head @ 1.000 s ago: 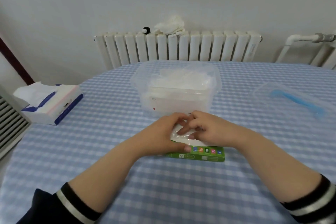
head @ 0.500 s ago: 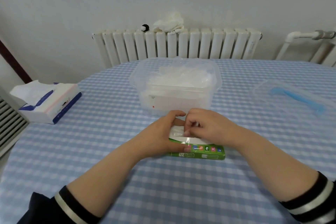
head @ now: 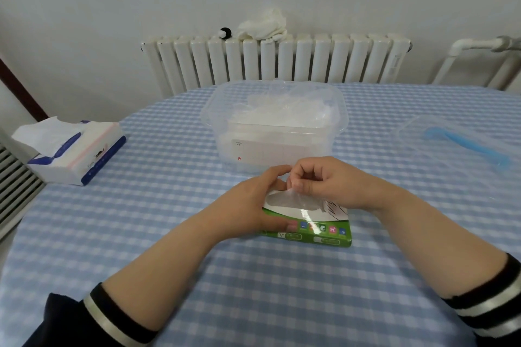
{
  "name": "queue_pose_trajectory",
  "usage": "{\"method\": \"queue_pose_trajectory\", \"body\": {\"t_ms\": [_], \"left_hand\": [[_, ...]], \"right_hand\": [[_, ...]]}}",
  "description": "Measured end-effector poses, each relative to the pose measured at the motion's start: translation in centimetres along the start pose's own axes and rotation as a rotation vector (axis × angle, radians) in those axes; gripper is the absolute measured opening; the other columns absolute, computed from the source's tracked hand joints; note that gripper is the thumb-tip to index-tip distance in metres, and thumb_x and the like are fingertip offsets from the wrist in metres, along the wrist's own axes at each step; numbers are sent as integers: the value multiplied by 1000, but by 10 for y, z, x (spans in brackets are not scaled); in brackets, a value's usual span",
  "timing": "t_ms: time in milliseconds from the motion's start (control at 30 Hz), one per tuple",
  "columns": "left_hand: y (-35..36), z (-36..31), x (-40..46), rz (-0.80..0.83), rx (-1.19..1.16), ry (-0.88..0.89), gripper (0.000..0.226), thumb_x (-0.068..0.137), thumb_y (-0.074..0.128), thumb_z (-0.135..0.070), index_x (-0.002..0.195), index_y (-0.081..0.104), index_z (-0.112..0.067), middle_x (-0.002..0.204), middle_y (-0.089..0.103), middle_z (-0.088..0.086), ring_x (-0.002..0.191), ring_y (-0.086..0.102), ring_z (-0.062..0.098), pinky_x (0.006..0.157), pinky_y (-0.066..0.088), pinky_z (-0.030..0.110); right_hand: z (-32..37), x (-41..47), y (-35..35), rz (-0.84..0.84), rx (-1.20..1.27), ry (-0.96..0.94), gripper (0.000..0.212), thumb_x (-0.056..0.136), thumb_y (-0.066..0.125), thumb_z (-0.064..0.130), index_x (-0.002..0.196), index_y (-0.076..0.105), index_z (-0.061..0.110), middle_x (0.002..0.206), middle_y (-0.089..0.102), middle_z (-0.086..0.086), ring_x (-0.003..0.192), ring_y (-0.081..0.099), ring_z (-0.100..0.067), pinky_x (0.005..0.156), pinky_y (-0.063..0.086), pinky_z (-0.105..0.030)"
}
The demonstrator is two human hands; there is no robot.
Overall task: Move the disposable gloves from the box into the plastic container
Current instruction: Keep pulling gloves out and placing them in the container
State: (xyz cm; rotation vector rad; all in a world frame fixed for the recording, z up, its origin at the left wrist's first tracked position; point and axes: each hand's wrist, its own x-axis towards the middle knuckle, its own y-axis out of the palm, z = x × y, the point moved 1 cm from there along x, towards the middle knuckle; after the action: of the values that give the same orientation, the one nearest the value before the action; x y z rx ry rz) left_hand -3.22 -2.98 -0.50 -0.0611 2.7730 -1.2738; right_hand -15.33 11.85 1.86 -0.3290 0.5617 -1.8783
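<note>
A plain pale wall (head: 112,3) ran behind a white ribbed radiator (head: 276,62), and a white pipe (head: 465,48) came off to its right. A crumpled white cloth (head: 262,27) lay on top of the radiator beside a small black knob (head: 225,32). A table covered in a blue-and-white checked cloth (head: 169,205) filled the foreground. A second radiator (head: 14,183) showed at the left edge, below a dark brown strip (head: 19,90). The light was soft and even.
</note>
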Motion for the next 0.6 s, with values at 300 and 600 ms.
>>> {"method": "queue_pose_trajectory", "body": {"t_ms": [300, 600], "left_hand": [[-1, -2, -1, 8, -50, -25, 89, 71, 83, -43, 141, 28, -42, 117, 51, -25, 95, 57, -3, 77, 46, 12], [0, 4, 1, 41, -43, -42, 79, 70, 82, -48, 129, 31, -39, 137, 51, -27, 120, 44, -5, 91, 35, 14]], "right_hand": [[9, -7, -1, -64, -81, 57, 28, 73, 78, 38, 94, 64, 28, 97, 67, 4, 86, 62, -7, 80, 51, -23], [35, -14, -16, -489, 644, -88, 37, 83, 53, 39, 84, 67, 5, 79, 74, -8, 73, 70, -20, 70, 58, -30]]}}
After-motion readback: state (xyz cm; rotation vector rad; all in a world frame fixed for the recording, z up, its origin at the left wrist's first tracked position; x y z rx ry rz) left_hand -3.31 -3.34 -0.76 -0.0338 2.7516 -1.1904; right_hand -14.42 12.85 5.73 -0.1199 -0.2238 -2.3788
